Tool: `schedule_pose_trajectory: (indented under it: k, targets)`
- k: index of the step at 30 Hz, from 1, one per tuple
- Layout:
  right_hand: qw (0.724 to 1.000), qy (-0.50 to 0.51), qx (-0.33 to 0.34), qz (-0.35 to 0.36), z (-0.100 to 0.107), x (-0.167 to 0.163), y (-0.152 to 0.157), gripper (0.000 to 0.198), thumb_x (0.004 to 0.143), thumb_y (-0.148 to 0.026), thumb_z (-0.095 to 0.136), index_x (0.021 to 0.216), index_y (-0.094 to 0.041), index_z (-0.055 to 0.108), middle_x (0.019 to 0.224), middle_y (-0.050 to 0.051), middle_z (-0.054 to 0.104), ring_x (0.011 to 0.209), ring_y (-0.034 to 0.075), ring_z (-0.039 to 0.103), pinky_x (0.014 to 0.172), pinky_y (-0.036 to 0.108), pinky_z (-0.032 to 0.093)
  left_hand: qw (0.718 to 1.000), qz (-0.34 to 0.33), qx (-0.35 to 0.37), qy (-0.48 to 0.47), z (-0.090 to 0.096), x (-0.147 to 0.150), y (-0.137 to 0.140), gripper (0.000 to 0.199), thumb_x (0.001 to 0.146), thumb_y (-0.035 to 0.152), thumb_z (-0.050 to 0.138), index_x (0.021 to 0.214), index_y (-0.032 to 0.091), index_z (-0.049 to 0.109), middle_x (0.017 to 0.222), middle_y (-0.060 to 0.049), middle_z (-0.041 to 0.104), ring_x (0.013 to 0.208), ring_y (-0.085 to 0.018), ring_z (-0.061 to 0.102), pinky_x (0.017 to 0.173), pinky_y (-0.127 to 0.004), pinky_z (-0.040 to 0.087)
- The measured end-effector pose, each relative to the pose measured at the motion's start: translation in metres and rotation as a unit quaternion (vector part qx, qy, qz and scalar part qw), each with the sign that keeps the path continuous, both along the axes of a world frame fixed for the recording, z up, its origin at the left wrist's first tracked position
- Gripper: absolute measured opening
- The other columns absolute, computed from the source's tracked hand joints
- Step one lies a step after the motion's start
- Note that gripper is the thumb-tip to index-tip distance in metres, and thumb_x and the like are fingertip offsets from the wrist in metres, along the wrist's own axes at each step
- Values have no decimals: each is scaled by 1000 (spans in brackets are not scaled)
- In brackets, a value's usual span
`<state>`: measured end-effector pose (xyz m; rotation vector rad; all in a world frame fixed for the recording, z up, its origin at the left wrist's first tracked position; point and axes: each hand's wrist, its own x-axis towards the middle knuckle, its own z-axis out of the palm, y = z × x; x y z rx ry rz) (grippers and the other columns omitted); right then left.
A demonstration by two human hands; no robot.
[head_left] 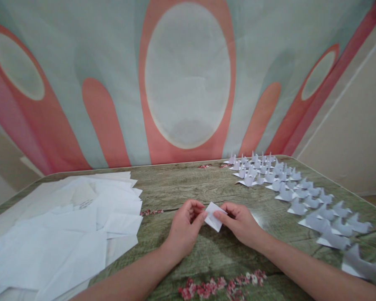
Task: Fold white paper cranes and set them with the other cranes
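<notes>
A small folded square of white paper (214,222) is held up over the middle of the table, turned so that it looks like a diamond. My left hand (185,228) pinches its left corner between thumb and fingers. On the opposite side, my right hand (242,222) grips the upper right part, its thumb lying on the near face. The fingers behind the paper are partly hidden. Fine crease lines are too small to make out.
Loose white paper sheets (65,242) lie in an overlapping heap at the left. Folded white paper birds (297,207) stand in rows along the right side. The wood-patterned table (172,188) with printed flowers reaches a coloured backdrop (188,154) behind it.
</notes>
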<state>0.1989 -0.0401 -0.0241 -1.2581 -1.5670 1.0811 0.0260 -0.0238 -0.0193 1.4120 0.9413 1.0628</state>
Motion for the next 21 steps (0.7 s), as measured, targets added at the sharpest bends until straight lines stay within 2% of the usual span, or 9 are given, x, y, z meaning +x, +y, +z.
schedule_pose_trajectory:
  k: [4,6,9,13,16,21]
  targets:
    - [1000,13,6,7,2,0,1,31,83,-40,53,65,-15,58,57,-2,52,55,10,45,51,21,35,1000,4,2,-14,0,0,2,12,77,19,59,83,16,49,76,1,56,71,-11,54,65,-22,44]
    - [1000,29,6,7,2,0,1,33,86,-40,48,69,-15,61,61,-1,54,58,10,47,54,21,37,1000,11,7,-21,1,-1,3,12,77,20,58,84,16,50,76,1,56,72,-12,55,66,-22,44]
    - [998,69,4,-12,4,0,1,27,87,-39,48,92,-17,63,69,-1,57,62,11,49,57,22,41,999,17,17,-27,2,-2,4,10,79,22,57,85,16,52,78,0,58,74,-13,55,67,-23,44]
    - [995,98,12,-14,6,0,-3,32,87,-36,49,115,-23,56,80,0,59,65,11,51,59,22,44,999,21,27,-9,1,-5,6,10,79,22,55,85,15,59,81,-2,61,75,-14,55,68,-23,44]
    - [995,92,25,9,6,1,-5,33,87,-33,50,119,-26,55,89,1,60,65,10,52,61,22,45,1000,24,11,-2,0,-6,7,15,79,23,55,89,15,63,86,-4,63,79,-16,57,72,-25,44]
    - [995,91,30,18,4,2,-5,34,87,-31,51,121,-27,54,85,0,59,66,10,52,61,22,46,999,23,-13,-20,4,-5,5,18,77,24,57,91,15,63,87,-5,65,79,-16,58,72,-25,45]
